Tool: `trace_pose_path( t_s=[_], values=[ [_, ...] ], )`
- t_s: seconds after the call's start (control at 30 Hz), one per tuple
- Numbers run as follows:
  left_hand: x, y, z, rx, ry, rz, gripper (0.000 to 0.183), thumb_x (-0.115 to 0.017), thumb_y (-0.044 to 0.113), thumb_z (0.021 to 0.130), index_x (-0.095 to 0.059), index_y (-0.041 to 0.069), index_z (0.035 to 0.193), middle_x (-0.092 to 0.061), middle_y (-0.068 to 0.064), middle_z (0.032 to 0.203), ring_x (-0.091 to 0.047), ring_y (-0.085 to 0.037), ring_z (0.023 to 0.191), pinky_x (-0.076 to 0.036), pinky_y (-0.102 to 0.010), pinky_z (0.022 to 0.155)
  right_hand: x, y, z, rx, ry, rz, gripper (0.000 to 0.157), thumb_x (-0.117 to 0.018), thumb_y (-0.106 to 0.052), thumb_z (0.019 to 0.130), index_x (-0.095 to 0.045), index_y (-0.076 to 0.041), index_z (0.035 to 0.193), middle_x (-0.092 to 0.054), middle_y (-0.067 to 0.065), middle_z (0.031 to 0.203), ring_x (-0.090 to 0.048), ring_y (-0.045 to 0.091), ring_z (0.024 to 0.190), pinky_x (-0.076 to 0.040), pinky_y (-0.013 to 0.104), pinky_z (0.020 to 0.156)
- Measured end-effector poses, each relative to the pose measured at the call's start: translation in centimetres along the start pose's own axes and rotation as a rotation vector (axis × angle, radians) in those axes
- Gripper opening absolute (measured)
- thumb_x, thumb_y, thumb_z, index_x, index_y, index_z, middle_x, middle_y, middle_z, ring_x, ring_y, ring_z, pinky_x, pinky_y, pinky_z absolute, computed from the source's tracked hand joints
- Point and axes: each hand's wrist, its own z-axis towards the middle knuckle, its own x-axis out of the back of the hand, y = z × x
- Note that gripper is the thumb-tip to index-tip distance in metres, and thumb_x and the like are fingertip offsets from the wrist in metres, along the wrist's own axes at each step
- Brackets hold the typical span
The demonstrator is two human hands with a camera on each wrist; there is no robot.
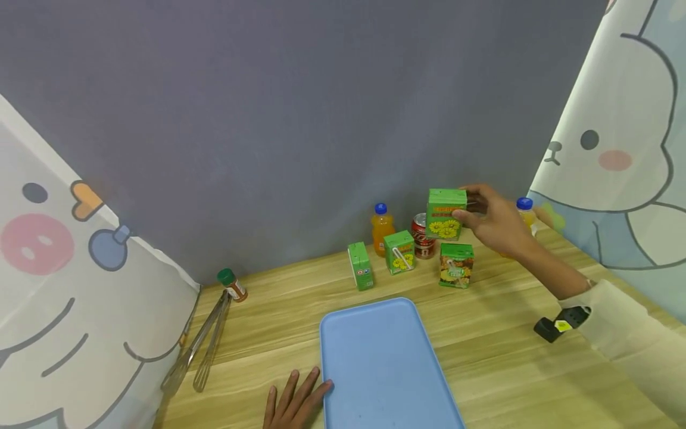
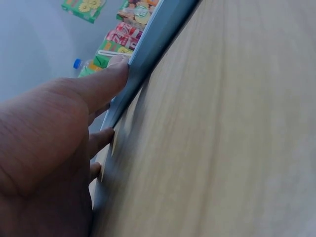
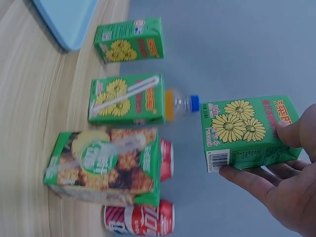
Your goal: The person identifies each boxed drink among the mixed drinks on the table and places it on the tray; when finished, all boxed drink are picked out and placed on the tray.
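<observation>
My right hand (image 1: 495, 220) holds a green drink carton with yellow flowers (image 1: 446, 215) up in the air, thumb on one face and fingers on the other. In the right wrist view the held carton (image 3: 249, 131) shows its flowers and barcode. Below it on the table stands a green-and-brown drink carton (image 1: 456, 266), and a red can (image 1: 423, 237) is partly hidden behind. My left hand (image 1: 293, 402) lies at the left edge of a blue tray (image 1: 370, 319). Its thumb touches the tray rim, and the other fingers are stretched out beside it.
Two more green cartons (image 1: 361, 266) (image 1: 399, 252) stand behind the tray. An orange drink bottle (image 1: 383, 229) is at the back, another bottle (image 1: 526, 213) behind my right wrist. On the left lie metal tongs (image 1: 206, 342), a whisk (image 1: 205, 369) and a green-capped jar (image 1: 233, 285).
</observation>
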Motion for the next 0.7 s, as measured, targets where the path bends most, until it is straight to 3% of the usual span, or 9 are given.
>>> trace_pose_path(
  t_s=[0.3, 0.5, 0.6, 0.7],
  values=[
    [0.1, -0.3, 0.3, 0.002, -0.001, 0.004, 0.078, -0.039, 0.085, 0.086, -0.048, 0.039, 0.149, -0.046, 0.006, 0.154, -0.029, -0.028, 0.147, 0.006, -0.049, 0.122, -1.5, -1.8, -0.5, 0.022, -0.032, 0.03, 0.059, -0.067, -0.03, 0.098, -0.042, -0.002, 0.144, -0.059, 0.017, 0.133, -0.06, 0.037, 0.121, -0.056, 0.046, 0.09],
    [0.3, -0.3, 0.1, 0.038, -0.022, -0.025, 0.076, -0.047, 0.083, 0.084, -0.046, 0.044, 0.149, -0.046, 0.01, 0.154, -0.026, -0.022, 0.149, 0.012, -0.04, 0.121, -2.9, -2.9, -1.0, 0.035, -0.069, 0.044, 0.054, -0.067, -0.031, 0.098, -0.045, -0.008, 0.142, -0.06, 0.013, 0.132, -0.061, 0.033, 0.12, -0.055, 0.046, 0.092],
    [0.2, -0.2, 0.0, 0.029, -0.014, -0.018, 0.074, -0.047, 0.082, 0.085, -0.047, 0.044, 0.148, -0.046, 0.01, 0.154, -0.027, -0.022, 0.148, 0.011, -0.042, 0.122, -3.7, -3.3, -1.4, 0.067, -0.084, 0.068, 0.051, -0.067, -0.028, 0.098, -0.047, -0.008, 0.14, -0.061, 0.012, 0.129, -0.063, 0.031, 0.118, -0.056, 0.042, 0.092],
    [0.1, -0.3, 0.0, 0.004, 0.009, -0.005, 0.074, -0.045, 0.082, 0.086, -0.05, 0.04, 0.147, -0.047, 0.008, 0.153, -0.032, -0.027, 0.146, 0.007, -0.047, 0.122, -4.6, -3.6, -1.5, 0.104, -0.102, 0.11, 0.048, -0.068, -0.022, 0.098, -0.048, -0.006, 0.139, -0.063, 0.011, 0.124, -0.066, 0.028, 0.109, -0.059, 0.033, 0.082]
  ],
)
